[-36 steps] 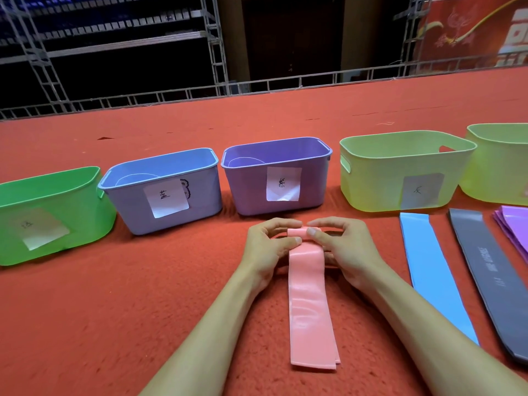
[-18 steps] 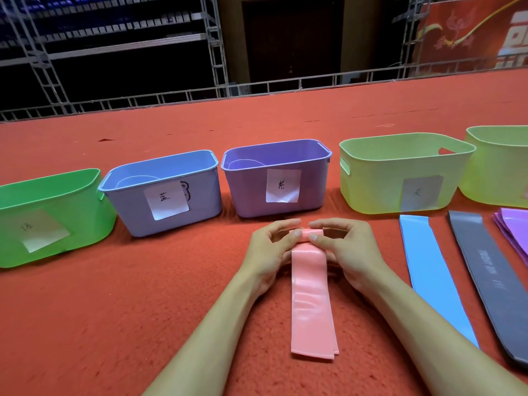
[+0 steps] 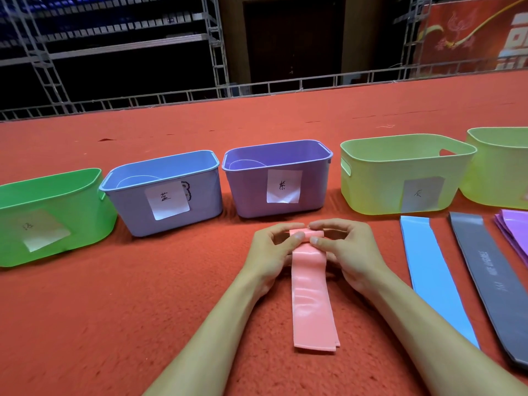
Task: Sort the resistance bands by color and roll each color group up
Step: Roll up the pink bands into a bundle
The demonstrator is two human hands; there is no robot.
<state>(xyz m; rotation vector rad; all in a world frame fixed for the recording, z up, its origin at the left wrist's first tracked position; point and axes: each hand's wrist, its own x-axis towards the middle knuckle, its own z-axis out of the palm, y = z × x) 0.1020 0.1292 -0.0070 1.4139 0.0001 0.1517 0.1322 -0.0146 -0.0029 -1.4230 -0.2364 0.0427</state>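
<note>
While pinching far end of pink band [image 3: 311,295] with curled fingers of left hand [image 3: 270,252] and right hand [image 3: 347,254], only starting its roll on carpet [image 3: 143,324]; not yet rolled, flat at right: blue band [image 3: 434,275], grey band [image 3: 491,287], purple bands [image 3: 515,228].

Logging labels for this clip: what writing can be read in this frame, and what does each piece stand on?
"蓝": handwritten, on the blue bin label.
"紫": handwritten, on the purple bin label.
"灰", probably: on the yellow-green bin label.
Too faint to read: the mark on the green bin label.
Too blurred to read: white print on the grey band.
Cut off, unreadable: large characters on the red banner.
</note>
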